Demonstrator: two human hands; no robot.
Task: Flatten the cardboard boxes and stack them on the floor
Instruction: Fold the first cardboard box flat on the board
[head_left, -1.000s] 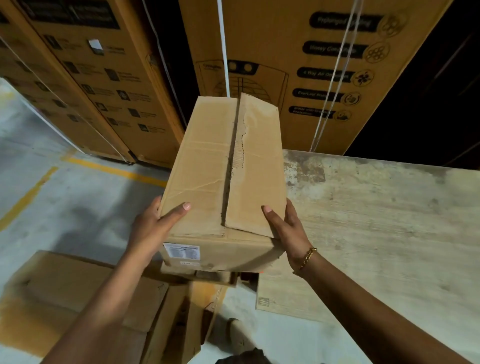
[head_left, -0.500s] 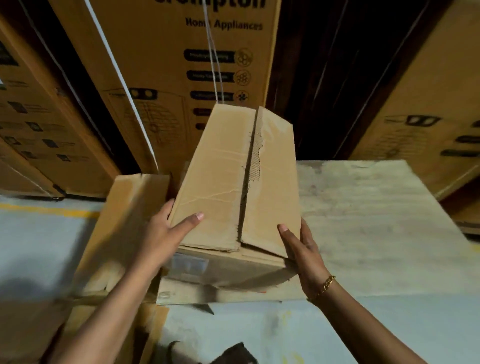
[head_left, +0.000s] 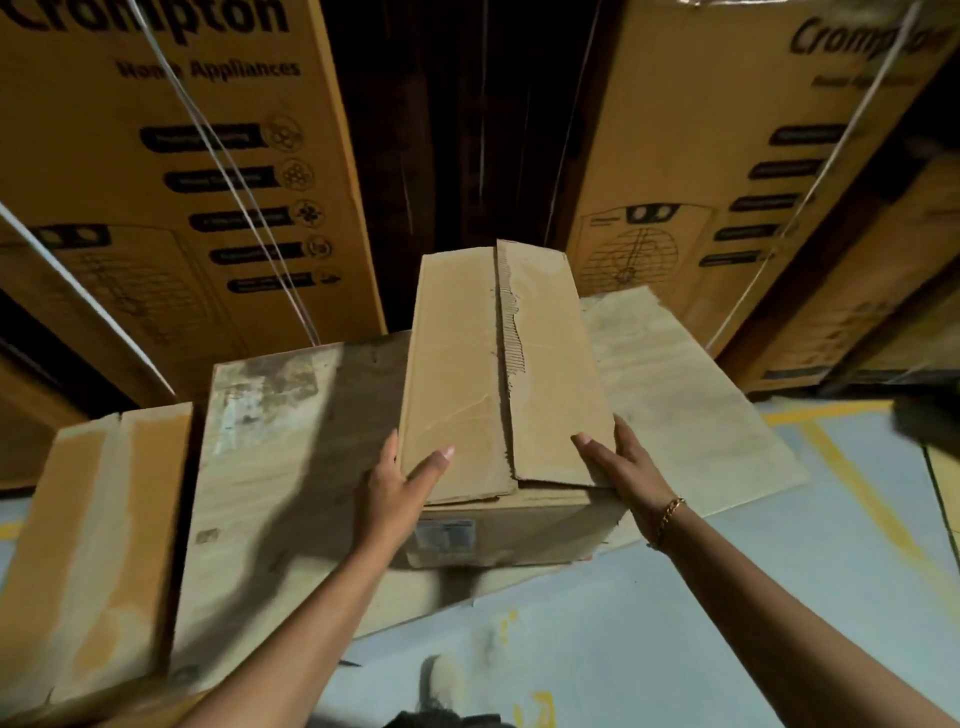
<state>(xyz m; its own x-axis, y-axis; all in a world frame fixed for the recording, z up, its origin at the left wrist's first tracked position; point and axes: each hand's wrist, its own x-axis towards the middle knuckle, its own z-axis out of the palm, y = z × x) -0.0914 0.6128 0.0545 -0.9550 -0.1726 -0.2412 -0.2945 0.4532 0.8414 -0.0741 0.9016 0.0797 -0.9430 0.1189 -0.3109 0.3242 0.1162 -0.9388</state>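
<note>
"Crompton Home Appliances" on tall carton

The scene is dim and warm-toned. The closed cardboard box catches the most light on its top, and behind it the gap between the tall printed cartons falls to near black. A soft shadow spreads left of the box. Edges bow outward, and the printing is blurred.

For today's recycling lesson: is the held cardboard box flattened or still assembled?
Still assembled: the cardboard box keeps its full shape, top flaps closed, between left hand and right hand.
</note>
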